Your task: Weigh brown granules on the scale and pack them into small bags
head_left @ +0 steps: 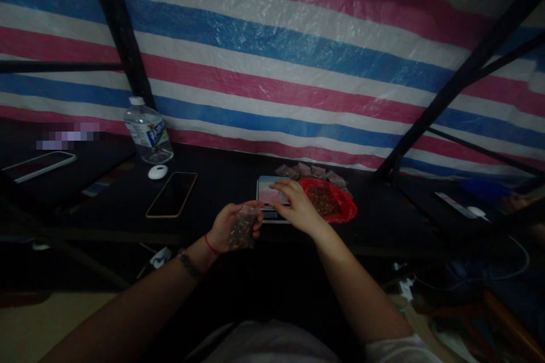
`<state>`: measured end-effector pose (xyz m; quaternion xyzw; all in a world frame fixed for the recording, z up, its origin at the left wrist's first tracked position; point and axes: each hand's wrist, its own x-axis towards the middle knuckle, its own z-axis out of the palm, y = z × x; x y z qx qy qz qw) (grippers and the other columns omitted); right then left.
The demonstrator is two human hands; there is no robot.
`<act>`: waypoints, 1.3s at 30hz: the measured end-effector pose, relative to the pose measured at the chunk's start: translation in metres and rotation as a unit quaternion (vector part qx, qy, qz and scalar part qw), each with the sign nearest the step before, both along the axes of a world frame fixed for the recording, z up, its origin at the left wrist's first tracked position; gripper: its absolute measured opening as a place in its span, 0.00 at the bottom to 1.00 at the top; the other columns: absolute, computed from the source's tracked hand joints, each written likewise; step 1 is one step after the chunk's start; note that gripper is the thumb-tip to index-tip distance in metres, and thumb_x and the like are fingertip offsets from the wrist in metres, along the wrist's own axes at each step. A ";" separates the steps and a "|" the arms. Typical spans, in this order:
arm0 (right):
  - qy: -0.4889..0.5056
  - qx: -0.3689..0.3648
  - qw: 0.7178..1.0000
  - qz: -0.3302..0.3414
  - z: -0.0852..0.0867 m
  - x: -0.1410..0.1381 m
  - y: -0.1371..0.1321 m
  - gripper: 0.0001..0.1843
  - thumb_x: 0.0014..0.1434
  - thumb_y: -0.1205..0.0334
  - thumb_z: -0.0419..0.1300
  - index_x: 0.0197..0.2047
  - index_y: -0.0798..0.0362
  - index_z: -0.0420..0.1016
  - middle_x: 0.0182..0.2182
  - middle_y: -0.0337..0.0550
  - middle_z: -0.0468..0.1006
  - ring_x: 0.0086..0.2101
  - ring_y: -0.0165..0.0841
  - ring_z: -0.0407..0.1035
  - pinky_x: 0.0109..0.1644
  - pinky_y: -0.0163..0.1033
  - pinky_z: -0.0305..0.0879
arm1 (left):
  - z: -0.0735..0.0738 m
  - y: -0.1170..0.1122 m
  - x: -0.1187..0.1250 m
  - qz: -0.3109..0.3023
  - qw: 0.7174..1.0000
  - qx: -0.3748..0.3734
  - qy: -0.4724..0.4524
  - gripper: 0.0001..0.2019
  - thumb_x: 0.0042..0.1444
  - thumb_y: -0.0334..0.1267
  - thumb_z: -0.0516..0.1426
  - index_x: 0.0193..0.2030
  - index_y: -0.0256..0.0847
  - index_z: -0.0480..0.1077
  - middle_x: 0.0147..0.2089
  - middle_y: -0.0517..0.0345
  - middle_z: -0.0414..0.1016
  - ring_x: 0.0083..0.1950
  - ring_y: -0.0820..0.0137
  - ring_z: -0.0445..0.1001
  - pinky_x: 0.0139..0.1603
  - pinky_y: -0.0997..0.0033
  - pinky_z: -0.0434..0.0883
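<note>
My left hand [235, 224] is closed on a small clear zip bag [243, 229] with brown bits inside, held in front of the table edge. My right hand [297, 204] reaches over a kitchen scale [264, 186], its fingers apart; whether they touch the platform I cannot tell. Just right of that hand lies a red plastic bag [349, 208], opened out, with a heap of brown dried bits [323, 199] in it. Behind the red bag, several filled small bags [318, 171] lie in a curved row.
Left on the black table are a phone [172, 195], a white rounded case [158, 172] and a clear plastic bottle [150, 131]. A second phone [40, 165] lies farther left. Dark metal posts [123, 34] frame a striped sheet [272, 57]. Another person's hand [516, 203] shows far right.
</note>
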<state>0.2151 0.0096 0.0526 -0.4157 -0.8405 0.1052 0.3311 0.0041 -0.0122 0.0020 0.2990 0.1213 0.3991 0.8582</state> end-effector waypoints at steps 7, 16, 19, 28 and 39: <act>0.045 -0.136 0.977 0.160 0.013 -0.013 -0.032 0.03 0.57 0.65 0.62 0.33 0.52 0.78 0.51 0.46 0.71 0.52 0.36 0.66 0.57 0.44 0.62 | -0.007 -0.013 0.008 -0.075 0.995 0.042 0.059 0.22 0.52 0.54 0.55 0.43 0.35 0.72 0.36 0.49 0.76 0.36 0.63 0.75 0.38 0.65 0.69; 0.139 -0.115 0.979 0.095 0.015 0.002 -0.032 0.06 0.55 0.65 0.63 0.39 0.51 0.77 0.48 0.46 0.73 0.46 0.34 0.70 0.51 0.42 0.66 | 0.005 -0.004 0.012 0.057 0.905 0.245 0.344 0.19 0.44 0.40 0.67 0.42 0.35 0.73 0.41 0.54 0.78 0.41 0.67 0.75 0.47 0.64 0.70; 0.177 -0.185 0.966 0.039 0.005 0.000 -0.027 0.20 0.53 0.62 0.65 0.51 0.51 0.73 0.45 0.46 0.75 0.36 0.31 0.71 0.40 0.37 0.68 | 0.005 -0.003 0.012 0.085 0.885 0.258 0.378 0.19 0.44 0.41 0.66 0.42 0.35 0.72 0.39 0.54 0.78 0.37 0.68 0.75 0.41 0.66 0.72; 0.172 -0.228 0.957 0.053 -0.003 0.001 -0.016 0.09 0.55 0.58 0.62 0.30 0.55 0.79 0.24 0.37 0.76 0.26 0.28 0.68 0.30 0.31 0.60 | 0.003 -0.006 0.015 0.175 0.858 0.270 0.400 0.17 0.46 0.43 0.65 0.41 0.37 0.74 0.38 0.53 0.79 0.35 0.65 0.76 0.35 0.67 0.73; 0.168 -0.164 0.972 -0.002 -0.001 -0.004 -0.019 0.05 0.53 0.62 0.63 0.29 0.54 0.79 0.25 0.39 0.79 0.27 0.29 0.70 0.31 0.32 0.62 | 0.019 -0.006 0.010 0.324 0.817 0.273 0.391 0.11 0.47 0.44 0.63 0.32 0.39 0.76 0.31 0.56 0.77 0.34 0.67 0.73 0.38 0.69 0.70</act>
